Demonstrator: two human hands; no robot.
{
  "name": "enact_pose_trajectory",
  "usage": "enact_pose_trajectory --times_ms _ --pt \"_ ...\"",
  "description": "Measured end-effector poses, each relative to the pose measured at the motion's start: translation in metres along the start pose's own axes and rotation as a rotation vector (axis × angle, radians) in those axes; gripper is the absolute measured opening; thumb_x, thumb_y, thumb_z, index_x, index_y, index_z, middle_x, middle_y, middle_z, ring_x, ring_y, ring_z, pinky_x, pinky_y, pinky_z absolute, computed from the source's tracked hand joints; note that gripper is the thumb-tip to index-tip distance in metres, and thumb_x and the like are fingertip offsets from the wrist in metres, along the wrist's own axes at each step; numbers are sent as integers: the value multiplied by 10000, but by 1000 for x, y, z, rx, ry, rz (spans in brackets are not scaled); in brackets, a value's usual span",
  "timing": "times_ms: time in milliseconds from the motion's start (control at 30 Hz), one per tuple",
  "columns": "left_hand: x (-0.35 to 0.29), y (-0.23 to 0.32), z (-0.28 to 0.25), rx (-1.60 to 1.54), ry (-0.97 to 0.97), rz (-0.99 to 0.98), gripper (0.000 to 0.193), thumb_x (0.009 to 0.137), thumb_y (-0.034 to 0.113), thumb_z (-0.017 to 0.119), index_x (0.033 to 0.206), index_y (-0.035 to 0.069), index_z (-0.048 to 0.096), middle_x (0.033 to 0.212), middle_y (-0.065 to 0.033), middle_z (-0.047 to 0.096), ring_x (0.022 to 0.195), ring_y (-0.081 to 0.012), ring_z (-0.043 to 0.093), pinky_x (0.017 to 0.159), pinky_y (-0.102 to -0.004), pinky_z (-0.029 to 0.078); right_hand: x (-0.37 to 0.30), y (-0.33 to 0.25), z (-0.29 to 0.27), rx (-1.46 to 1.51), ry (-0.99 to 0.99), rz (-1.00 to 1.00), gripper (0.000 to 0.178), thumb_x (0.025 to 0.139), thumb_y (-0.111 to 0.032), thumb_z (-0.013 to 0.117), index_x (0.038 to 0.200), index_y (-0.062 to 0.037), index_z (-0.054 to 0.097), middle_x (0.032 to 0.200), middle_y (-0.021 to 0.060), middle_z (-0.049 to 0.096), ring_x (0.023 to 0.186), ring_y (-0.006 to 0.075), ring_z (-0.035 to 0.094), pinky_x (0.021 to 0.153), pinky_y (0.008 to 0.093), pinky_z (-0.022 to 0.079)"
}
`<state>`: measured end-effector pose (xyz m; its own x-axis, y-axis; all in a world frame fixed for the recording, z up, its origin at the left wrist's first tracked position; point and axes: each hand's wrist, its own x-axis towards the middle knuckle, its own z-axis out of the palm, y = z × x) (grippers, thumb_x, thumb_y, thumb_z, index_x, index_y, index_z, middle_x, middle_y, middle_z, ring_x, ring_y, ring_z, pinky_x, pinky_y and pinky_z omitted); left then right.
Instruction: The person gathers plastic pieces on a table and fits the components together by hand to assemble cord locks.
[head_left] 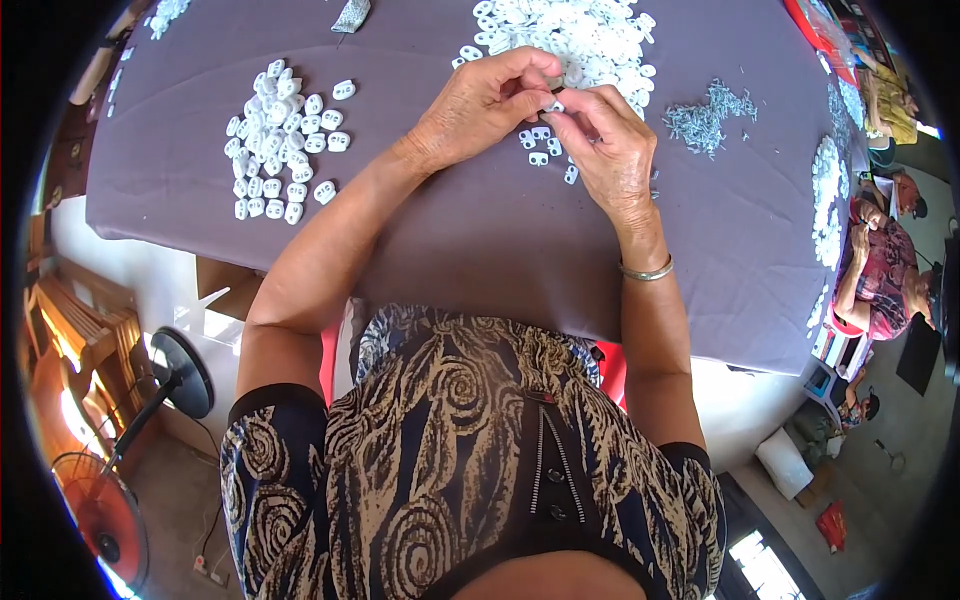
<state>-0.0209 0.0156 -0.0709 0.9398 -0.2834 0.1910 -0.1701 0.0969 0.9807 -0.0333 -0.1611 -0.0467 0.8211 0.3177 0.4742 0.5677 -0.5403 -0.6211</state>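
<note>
Over the table, my left hand (pixel 482 112) and my right hand (pixel 612 150) meet with thumbs and fingertips pinched together. Between them is a small white plastic piece with a dark hole (pixel 554 106), partly covered by the fingers. Just below the fingertips lie several small white two-holed plastic pieces (pixel 538 158). A big heap of white oval plastic parts (pixel 590 45) spreads out beyond my hands. To the left sits a pile of rounded white pieces with dark markings (pixel 272 140). Small silvery metal bits, perhaps screws (pixel 712 115), are scattered right of my right hand.
A brown-grey cloth (pixel 450 250) covers the table. A crumpled silvery packet (pixel 351 15) lies at the far edge. More white parts (pixel 828 200) line the right side, where another person (pixel 885 260) sits working. Fans (pixel 180 372) stand on the floor at left.
</note>
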Motion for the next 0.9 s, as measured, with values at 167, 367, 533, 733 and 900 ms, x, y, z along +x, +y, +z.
enact_pose_trajectory --times_ms 167,367,533,733,900 --pt "3 13 -27 186 -141 1 189 867 8 606 1055 32 609 871 20 615 783 -52 553 727 -205 475 4 5 -8 42 83 34 123 769 12 702 878 -23 658 773 19 607 635 92 561 587 230 477" --pt "4 21 -43 324 -240 -116 60 805 33 611 860 16 628 730 2 611 700 -66 543 661 -240 455 2 19 -11 -94 -24 68 77 787 -17 685 860 -26 660 768 34 608 657 126 588 600 253 472" --pt "1 18 -38 494 -179 -29 56 783 33 621 835 30 643 729 -35 625 649 -119 563 633 -269 470 7 10 -1 -264 -58 -41 124 749 -40 693 864 -34 647 786 52 599 778 218 579 681 335 480" --pt "2 23 -32 475 -25 -3 74 802 35 637 874 32 650 726 -38 626 650 -118 571 631 -267 481 9 11 1 -243 -127 -61 137 737 -27 689 860 -33 631 767 53 589 755 232 563 667 354 475" --pt "1 24 -20 399 36 92 129 821 34 639 950 36 649 798 -29 636 688 -93 574 635 -249 486 4 4 -2 -111 -115 63 121 773 -5 670 884 -24 628 749 32 582 705 150 562 642 286 468"
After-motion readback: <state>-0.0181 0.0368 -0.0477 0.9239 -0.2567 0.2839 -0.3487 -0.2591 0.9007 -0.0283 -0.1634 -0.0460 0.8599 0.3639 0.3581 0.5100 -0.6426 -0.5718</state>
